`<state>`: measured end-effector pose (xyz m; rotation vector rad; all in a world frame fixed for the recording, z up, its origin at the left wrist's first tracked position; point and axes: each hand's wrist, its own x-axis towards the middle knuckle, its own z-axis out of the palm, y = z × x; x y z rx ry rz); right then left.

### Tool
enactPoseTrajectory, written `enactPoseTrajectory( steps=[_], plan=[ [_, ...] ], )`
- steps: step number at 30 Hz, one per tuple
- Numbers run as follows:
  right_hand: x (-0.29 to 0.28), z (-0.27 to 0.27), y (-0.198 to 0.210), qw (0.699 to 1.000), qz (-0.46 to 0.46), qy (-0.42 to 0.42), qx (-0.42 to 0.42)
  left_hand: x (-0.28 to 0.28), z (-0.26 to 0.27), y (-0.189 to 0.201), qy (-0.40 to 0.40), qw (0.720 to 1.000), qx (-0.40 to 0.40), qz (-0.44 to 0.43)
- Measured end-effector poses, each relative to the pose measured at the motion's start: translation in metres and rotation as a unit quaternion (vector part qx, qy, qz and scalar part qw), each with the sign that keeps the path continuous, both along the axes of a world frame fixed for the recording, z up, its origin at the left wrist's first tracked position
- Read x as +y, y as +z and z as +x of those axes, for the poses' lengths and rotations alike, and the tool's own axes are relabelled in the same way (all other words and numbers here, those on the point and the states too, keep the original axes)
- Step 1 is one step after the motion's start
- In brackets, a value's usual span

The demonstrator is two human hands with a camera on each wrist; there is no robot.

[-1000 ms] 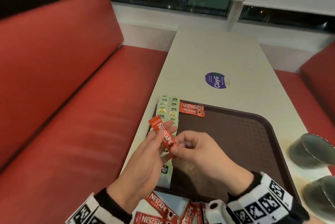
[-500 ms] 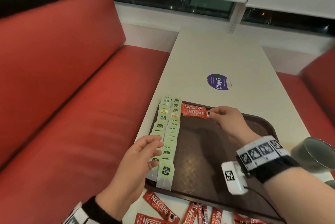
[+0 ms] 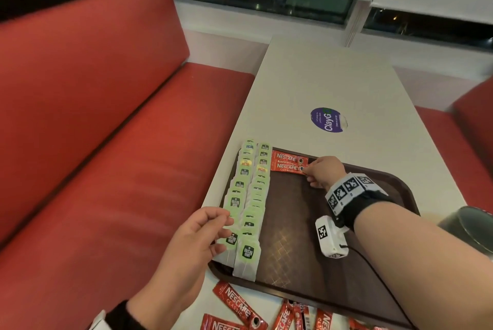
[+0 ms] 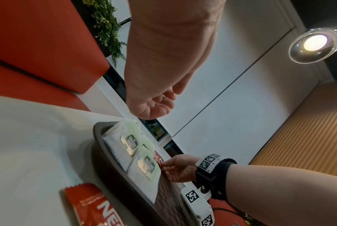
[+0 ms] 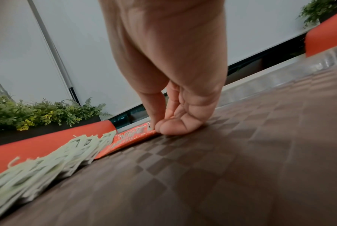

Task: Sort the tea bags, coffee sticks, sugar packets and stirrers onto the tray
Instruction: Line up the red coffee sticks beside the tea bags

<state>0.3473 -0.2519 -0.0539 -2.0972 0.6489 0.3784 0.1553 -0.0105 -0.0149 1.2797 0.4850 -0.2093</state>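
The right hand's fingertips [image 5: 159, 126] are pinching the near end of a red Nescafé coffee stick [image 3: 289, 167], pressing it down onto the brown tray [image 3: 378, 223] just beside another stick already lying at the tray's far edge. The right hand [image 3: 324, 172] is arching over that end, thumb and forefinger gripping the packet edge while the other fingers are curling against the tray floor. To do this placement well, I judge the stick should be sliding flush against its neighbour, parallel with it and with its left end stopping just short of the tea bags [image 3: 250, 196], before the pinch is letting go; lifting straight up afterwards should be keeping the light packet from dragging askew.

The left hand [image 3: 197, 244] is hovering at the tray's left rim, fingers loosely curled and gripping nothing, its tips lying over the nearer tea bags, which are overlapping in two columns down the tray's left side. It risks nudging those rows, so keeping it light seems wise.

More coffee sticks [image 3: 240, 303] are waiting on the white table [image 3: 320, 76] just beyond the tray's near edge; sugar packets and stirrers are not showing up anywhere.
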Motion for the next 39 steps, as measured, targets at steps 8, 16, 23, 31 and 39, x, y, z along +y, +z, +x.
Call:
enactPoseTrajectory(
  steps=[8,16,23,31,39],
  plan=[
    [0.001,0.003,0.002,0.999,-0.032,0.013,0.027,0.002,-0.001,0.001,0.006,1.0,-0.001,-0.004],
    [0.003,0.002,-0.002,0.994,-0.097,0.04,0.025,0.014,-0.009,0.009,0.018,1.0,-0.011,0.007],
    [-0.007,-0.052,0.043,0.977,-0.152,0.12,-0.091,0.049,-0.039,0.017,0.064,0.996,-0.052,0.027],
    [0.039,-0.218,0.087,0.905,-0.092,0.39,-0.142,0.076,-0.095,0.014,-0.077,0.944,-0.088,0.308],
    [0.096,-0.272,0.039,0.806,-0.327,0.486,-0.088,0.046,-0.112,0.0,-0.313,0.795,-0.071,0.514]
  ],
)
